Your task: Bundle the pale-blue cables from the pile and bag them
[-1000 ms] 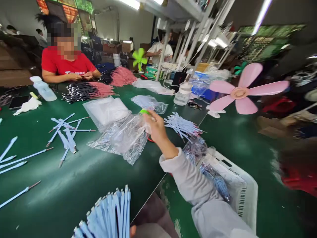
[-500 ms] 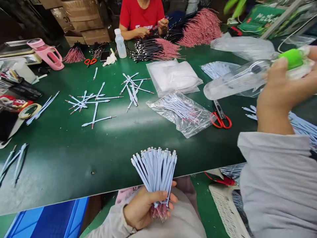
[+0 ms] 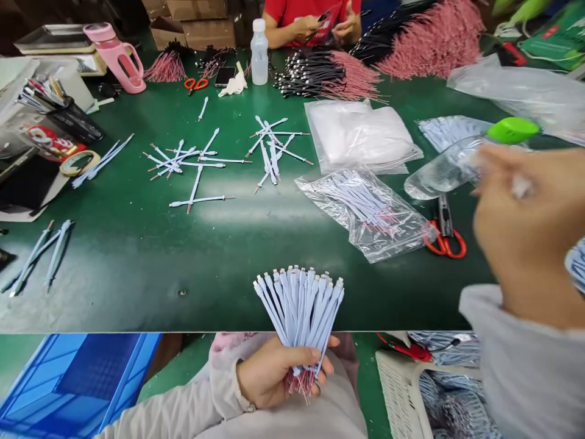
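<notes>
My left hand [image 3: 283, 369] is closed around a fanned bundle of pale blue cables [image 3: 299, 305], held upright in front of the table edge. White connector tips point up, and thin pink wires stick out below the fist. Blurred by motion, my right hand [image 3: 525, 213] is raised over the right side of the table, fingers curled, with a small whitish bit showing between them. Behind its fingers is a clear bottle [image 3: 445, 171] with a green cap [image 3: 512, 130]; contact between hand and bottle cannot be made out.
A plastic bag of cables [image 3: 365, 207], red-handled scissors [image 3: 450, 244] and a stack of white bags [image 3: 361, 140] are on the green table [image 3: 137, 262]. Loose cables [image 3: 183, 161] lie left of centre. A person [image 3: 313, 24] works opposite. A blue crate [image 3: 86, 384] stands below.
My right hand has come lower and leftward in the picture, and its fingers have curled. The green cap now shows beyond the hand. The view has shifted left; my left hand still grips the cables.
</notes>
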The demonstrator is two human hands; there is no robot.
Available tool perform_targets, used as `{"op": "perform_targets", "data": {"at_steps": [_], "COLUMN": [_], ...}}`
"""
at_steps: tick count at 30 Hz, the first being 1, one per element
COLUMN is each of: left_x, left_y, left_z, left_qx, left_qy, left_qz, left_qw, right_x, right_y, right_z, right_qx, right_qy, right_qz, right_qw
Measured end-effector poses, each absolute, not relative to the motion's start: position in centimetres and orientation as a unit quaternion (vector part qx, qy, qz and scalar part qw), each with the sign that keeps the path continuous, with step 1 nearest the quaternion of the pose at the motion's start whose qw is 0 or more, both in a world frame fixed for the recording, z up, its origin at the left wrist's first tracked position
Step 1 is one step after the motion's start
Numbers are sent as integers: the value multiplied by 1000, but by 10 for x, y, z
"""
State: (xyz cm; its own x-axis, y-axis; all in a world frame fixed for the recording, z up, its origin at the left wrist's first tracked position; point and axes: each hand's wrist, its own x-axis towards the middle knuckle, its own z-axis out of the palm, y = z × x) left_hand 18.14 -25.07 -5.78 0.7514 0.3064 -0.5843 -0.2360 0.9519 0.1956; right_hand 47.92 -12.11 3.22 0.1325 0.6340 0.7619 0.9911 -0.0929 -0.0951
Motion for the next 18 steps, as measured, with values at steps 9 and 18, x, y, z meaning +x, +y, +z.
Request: {"op": "perform_targets", "data": {"at_steps": [9, 18], "left_x": [185, 190], "left_y": [-250, -251], "left_z": [-55, -54], "left_qx": [42, -9], "left_qy": [334, 333], "left_qz": [157, 180], "left_qw": [929, 925], "right_x": [353, 344], "right_y": [-215, -231], "right_z": [-18, -15], "right_qx": [-515, -516], "right_qy": [-799, -805], "right_qz": [106, 230], "right_qw": [292, 180]}}
